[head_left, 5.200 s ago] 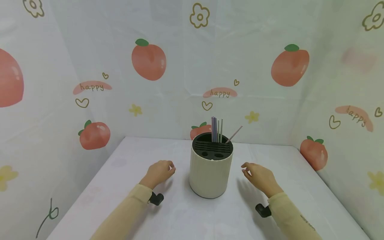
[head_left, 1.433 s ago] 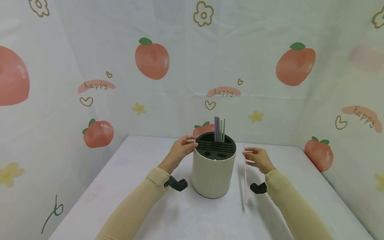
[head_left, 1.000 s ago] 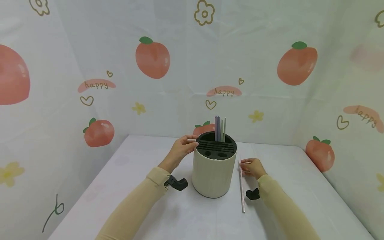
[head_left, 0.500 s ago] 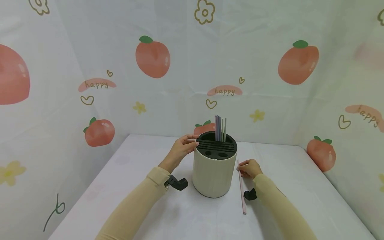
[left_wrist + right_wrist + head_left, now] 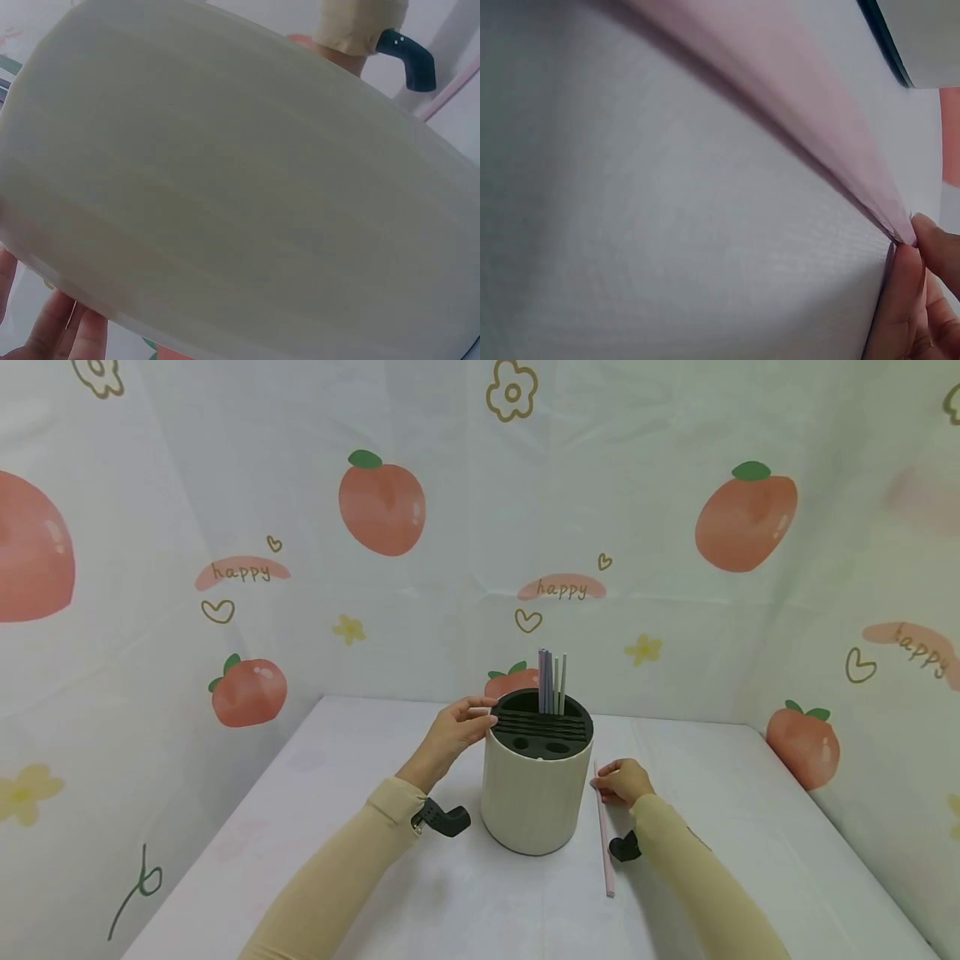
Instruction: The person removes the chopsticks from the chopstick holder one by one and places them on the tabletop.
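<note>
A cream cylindrical utensil holder (image 5: 531, 802) with a black slotted top stands mid-table. My left hand (image 5: 448, 735) touches its upper left rim with extended fingers and thumb; in the left wrist view, the holder's wall fills most of the picture and the fingertips (image 5: 90, 334) rest at its edge. To the right of the holder, my right hand (image 5: 626, 781) pinches a pink chopstick (image 5: 606, 843) near its far end. The chopstick lies lengthwise close over the table, its thicker end toward me. The right wrist view shows thumb and finger meeting on the chopstick (image 5: 802, 112).
Several purple chopsticks (image 5: 545, 681) and pale green chopsticks (image 5: 562, 681) stand upright in the holder's rear opening. Narrow slots (image 5: 540, 725) and two round holes lie before it. A white cloth covers the table (image 5: 480, 910), and a fruit-printed curtain (image 5: 465, 510) hangs around it.
Earlier the pink chopstick leaned in the holder; my right hand has taken it out and lowered it to the table on the right. My left hand moved to the holder's rim and stays there.
</note>
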Available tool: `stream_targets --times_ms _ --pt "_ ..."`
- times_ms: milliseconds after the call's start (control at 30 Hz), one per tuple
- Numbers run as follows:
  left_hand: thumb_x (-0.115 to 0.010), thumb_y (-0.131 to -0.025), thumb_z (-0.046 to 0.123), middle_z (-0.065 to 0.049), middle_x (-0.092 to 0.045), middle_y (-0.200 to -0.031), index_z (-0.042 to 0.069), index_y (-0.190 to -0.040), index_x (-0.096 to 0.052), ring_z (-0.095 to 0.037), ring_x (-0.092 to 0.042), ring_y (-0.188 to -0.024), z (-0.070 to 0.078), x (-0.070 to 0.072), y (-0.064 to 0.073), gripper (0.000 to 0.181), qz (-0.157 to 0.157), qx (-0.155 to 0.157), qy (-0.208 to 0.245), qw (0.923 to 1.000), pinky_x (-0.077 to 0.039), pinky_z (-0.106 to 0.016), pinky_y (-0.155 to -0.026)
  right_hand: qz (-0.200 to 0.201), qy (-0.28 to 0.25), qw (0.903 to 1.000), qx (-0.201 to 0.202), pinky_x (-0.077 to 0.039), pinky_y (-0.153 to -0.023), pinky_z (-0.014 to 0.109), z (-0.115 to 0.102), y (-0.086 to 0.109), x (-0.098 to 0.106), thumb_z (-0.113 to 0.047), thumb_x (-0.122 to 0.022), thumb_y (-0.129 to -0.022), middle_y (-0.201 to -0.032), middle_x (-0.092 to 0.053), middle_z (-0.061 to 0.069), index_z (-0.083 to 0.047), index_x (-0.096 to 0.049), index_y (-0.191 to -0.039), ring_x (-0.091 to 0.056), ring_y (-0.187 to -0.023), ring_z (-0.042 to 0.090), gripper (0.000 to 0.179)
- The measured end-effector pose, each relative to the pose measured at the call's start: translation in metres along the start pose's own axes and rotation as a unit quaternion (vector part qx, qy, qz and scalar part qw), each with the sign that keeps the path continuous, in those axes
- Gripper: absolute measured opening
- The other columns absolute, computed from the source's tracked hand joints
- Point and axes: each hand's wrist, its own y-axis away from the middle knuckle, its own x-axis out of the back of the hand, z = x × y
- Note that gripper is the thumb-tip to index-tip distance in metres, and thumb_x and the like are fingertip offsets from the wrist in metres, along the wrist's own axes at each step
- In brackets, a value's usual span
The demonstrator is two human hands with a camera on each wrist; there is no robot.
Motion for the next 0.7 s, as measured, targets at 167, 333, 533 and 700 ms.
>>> stream_targets --times_ms 167,333,533,700 --pt "-0.064 -0.092 0.012 -0.011 -0.057 -0.117 0.006 -0.123 -0.06 -0.021 -0.057 -0.109 0.0 -0.001 0.0 0.032 0.003 -0.002 0.006 1.0 -0.046 -0.041 -0.105 -0.009 -0.009 0.9999 -0.001 -0.054 -0.053 0.02 0.001 -0.001 0.003 -0.005 -0.073 -0.083 -0.072 -0.062 0.005 0.006 -0.056 -0.104 -0.056 -0.058 0.01 0.029" --pt "-0.064 -0.092 0.013 -0.012 -0.057 -0.118 0.007 -0.123 -0.06 -0.022 -0.057 -0.109 0.0 -0.001 0.001 0.032 0.004 -0.002 0.002 1.0 -0.046 -0.042 -0.105 -0.023 -0.033 0.9988 0.029 -0.058 -0.059 0.023 -0.002 0.005 0.014 -0.007 -0.07 -0.087 -0.079 -0.064 0.004 0.012 -0.055 -0.113 -0.061 -0.063 0.01 0.036" --pt "-0.064 -0.093 0.014 -0.013 -0.057 -0.121 0.008 -0.124 -0.06 -0.023 -0.057 -0.111 0.0 -0.001 0.001 0.032 0.004 0.001 -0.002 1.0 -0.046 -0.041 -0.106 -0.049 -0.142 0.9849 0.087 -0.059 -0.079 0.027 -0.032 0.024 0.042 -0.015 -0.064 -0.094 -0.109 -0.065 0.009 0.012 -0.045 -0.13 -0.064 -0.086 0.01 0.05" --pt "-0.064 -0.092 0.013 -0.013 -0.057 -0.121 0.007 -0.124 -0.06 -0.022 -0.057 -0.11 0.0 -0.001 0.0 0.033 0.005 0.004 0.001 1.0 -0.046 -0.039 -0.105 -0.059 -0.218 0.9582 0.176 -0.057 -0.084 0.023 -0.073 0.047 0.064 -0.015 -0.06 -0.097 -0.105 -0.059 0.0 0.004 -0.047 -0.127 -0.063 -0.088 0.005 0.038"
